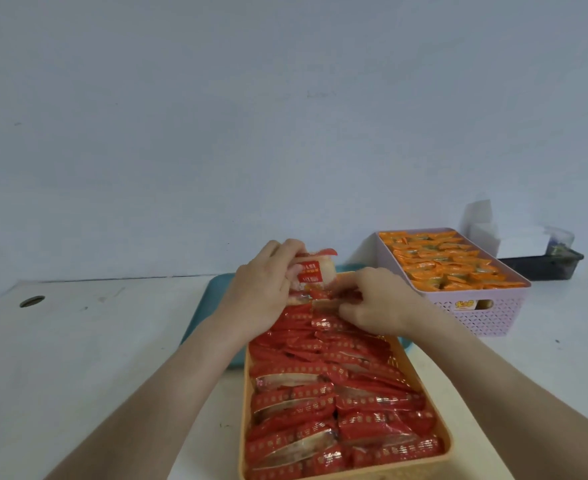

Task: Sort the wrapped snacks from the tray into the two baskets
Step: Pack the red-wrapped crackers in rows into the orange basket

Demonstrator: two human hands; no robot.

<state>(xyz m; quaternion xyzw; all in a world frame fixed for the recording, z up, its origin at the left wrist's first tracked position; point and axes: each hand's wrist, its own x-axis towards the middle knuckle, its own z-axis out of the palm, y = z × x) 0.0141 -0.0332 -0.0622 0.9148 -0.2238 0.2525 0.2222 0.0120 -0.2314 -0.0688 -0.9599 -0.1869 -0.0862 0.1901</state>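
An orange basket (450,445) in front of me is packed with several red-wrapped snacks (337,393) standing in rows. My left hand (261,292) holds one red-and-white wrapped snack (311,271) upright over the basket's far end. My right hand (379,303) rests on the far rows, fingers curled and pressing among the red packets. A teal tray (213,299) lies under and behind the basket, mostly hidden by my arms. A pink basket (486,313) at the right back is full of orange-wrapped snacks (448,261).
The white table (95,341) has a round cable hole (32,301) at the left. A dark box with white paper and a clear container (541,258) stands behind the pink basket. A plain wall rises close behind.
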